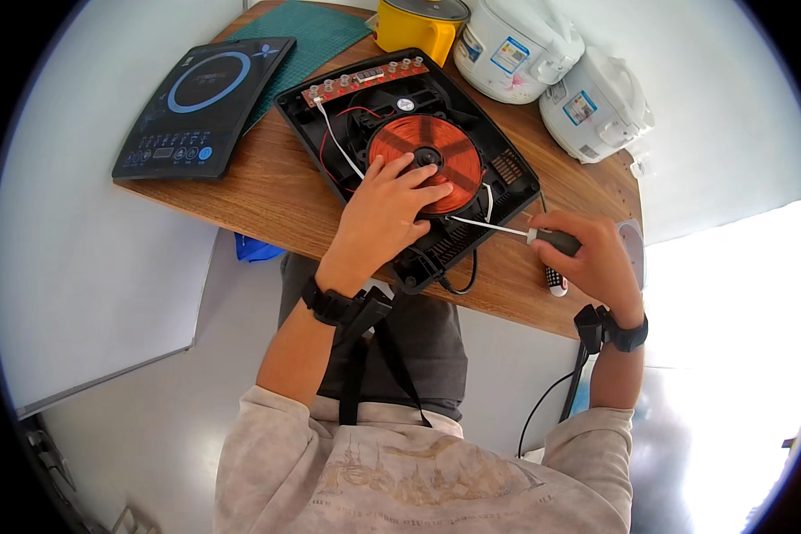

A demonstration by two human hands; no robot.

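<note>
Left hand is laid over the round copper coil with the fingers spread out, fingertips on the windings, not wrapped around anything. Right hand has a screwdriver in its grip, fingers curled round the dark grey handle. The thin metal shaft points left and its tip is right at the coil's lower right edge, near a short white wire. Can't tell from this angle whether the tip is actually seated in a screw.

The coil sits in a black case with its insides showing, set at a slant on the wooden table. Along the far edge of the case there's a red button board, and a longer white lead runs from it down toward the left hand. A black cord loops out by the near end.

Off to the left is a black cooktop panel with a blue ring on it, partly over a green mat. Behind the case there's a yellow pot, then two white rice cookers side by side toward the right. Both wrists have black straps with a small block attached. There's also something black and white under the right hand, mostly hidden, so no clue what it is.
</note>
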